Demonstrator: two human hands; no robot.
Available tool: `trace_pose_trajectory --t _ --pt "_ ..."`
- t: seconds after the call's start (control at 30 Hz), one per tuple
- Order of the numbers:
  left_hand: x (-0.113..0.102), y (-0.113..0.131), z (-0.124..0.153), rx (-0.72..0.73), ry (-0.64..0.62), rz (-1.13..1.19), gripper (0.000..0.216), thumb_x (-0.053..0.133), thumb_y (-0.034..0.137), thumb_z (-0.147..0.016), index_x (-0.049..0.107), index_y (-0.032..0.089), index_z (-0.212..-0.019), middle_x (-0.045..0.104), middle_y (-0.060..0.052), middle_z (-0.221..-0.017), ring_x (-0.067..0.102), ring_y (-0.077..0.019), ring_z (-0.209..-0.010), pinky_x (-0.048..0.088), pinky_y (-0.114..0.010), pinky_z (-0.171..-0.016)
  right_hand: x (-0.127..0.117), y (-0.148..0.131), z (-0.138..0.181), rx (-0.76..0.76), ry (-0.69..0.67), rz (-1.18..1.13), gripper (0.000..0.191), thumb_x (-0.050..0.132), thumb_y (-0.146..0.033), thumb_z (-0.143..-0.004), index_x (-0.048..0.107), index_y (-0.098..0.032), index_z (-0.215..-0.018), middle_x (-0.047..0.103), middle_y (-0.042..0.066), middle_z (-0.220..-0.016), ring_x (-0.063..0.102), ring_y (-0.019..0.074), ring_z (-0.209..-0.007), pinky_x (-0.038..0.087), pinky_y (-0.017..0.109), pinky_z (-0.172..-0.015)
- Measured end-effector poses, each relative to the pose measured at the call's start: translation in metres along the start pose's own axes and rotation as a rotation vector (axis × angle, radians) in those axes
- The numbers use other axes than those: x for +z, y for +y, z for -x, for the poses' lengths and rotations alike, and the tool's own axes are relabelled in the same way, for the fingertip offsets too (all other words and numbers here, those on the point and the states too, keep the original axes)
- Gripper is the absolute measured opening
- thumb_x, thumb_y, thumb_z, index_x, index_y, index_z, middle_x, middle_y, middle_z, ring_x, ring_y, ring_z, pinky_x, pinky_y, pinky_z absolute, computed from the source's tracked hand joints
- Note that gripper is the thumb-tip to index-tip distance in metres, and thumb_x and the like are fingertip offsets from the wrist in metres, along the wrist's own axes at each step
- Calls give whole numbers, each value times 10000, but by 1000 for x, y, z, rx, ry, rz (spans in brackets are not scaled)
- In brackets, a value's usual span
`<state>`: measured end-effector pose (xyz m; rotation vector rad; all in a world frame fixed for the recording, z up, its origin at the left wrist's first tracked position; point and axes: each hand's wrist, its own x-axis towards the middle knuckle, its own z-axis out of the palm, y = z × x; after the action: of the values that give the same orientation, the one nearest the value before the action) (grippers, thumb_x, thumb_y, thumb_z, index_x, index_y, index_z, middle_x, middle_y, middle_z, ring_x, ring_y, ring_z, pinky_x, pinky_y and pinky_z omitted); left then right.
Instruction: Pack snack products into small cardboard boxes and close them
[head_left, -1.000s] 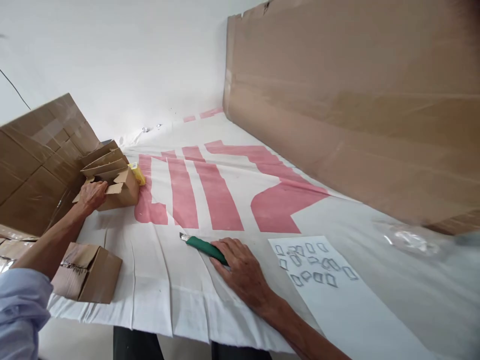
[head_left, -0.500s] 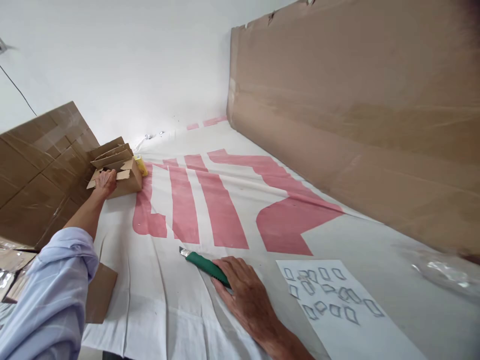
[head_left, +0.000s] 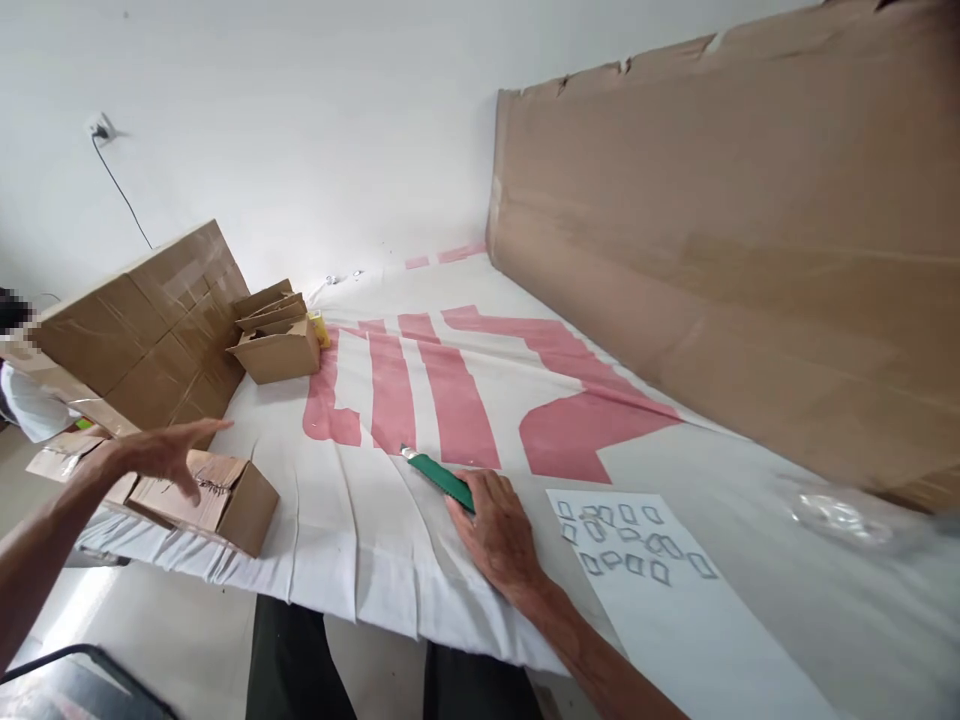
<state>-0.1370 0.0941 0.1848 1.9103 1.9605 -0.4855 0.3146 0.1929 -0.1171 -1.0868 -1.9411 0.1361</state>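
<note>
White cloth-covered table (head_left: 360,560): right hand (head_left: 499,535) flat on uncut green knife (head_left: 439,478) (blade unused); left hand (head_left: 161,455) open, empty, above small carton (head_left: 225,500)

The left hand (head_left: 161,455) has let go of the far open box (head_left: 279,345) and drawn back above the near box (head_left: 217,500).

Bright, even daylight fills the room, with only soft, faint shadows beside the small box (head_left: 277,352) and under the right hand (head_left: 499,530). The left hand (head_left: 161,455) is smeared by motion blur. The wide lens bends the cardboard sheet (head_left: 735,270) and softens the right edge
</note>
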Motion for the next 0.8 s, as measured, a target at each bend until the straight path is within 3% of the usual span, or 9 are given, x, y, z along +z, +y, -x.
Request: trace_pose_trajectory --t 0.1,0.17,0.37,0.53,0.67,0.73,0.8 --pt "34 5 19 -86 -28 -120 1350 957 402 -562 236 306 -1700 340 -227 -1739 330 -459 -1604 415 -591 -1204 3 0 0 13 -36 107 212 568 -201 -950 583 -227 -1160 678 116 -1026 610 330 -984 472 434 -831" --pt "45 12 23 -98 -9 -173 1351 959 377 -538 267 285 -1695 347 -245 -1731 283 -483 -1616 374 -642 -1218 4 0 0 11 -57 158 194 578 -208 -951 596 -221 -1143 681 121 -1030 612 333 -996 465 433 -831" --pt "51 53 32 -32 91 -115 1110 875 375 -638 416 228 -1638 521 -205 -1627 465 -467 -1519 411 -569 -1204 4 -3 2 9 -72 170 183 579 -262 -972 656 -204 -1127 682 119 -1036 617 329 -1011 476 437 -845" --pt "79 100 32 131 266 -34 1049 896 438 -664 458 233 -1595 576 -174 -1564 558 -420 -1424 414 -547 -1170 3 -24 -14 -104 -60 21 260 489 -226 -1030 698 -202 -1183 708 141 -1160 620 308 -1094 497 446 -939" --pt "103 106 33 181 385 42 1036 882 587 -742 431 256 -1615 526 -195 -1616 522 -432 -1455 376 -571 -1193 27 -70 -68 -226 -375 -169 311 432 -156 -1051 731 -210 -1117 713 100 -1136 628 246 -1074 512 367 -939" --pt "112 100 37 218 427 66 1089 859 671 -759 379 267 -1650 478 -214 -1652 483 -447 -1490 338 -598 -1224 54 -95 -103 -223 -573 -137 283 463 -143 -1048 742 -194 -1045 712 95 -1124 624 227 -1087 495 336 -958" --pt "120 91 46 251 489 82 1111 834 697 -785 316 290 -1681 433 -215 -1684 454 -455 -1515 329 -622 -1234 86 -112 -136 -213 -646 -107 255 510 -139 -1039 746 -175 -950 717 96 -1079 629 214 -1067 479 309 -949"
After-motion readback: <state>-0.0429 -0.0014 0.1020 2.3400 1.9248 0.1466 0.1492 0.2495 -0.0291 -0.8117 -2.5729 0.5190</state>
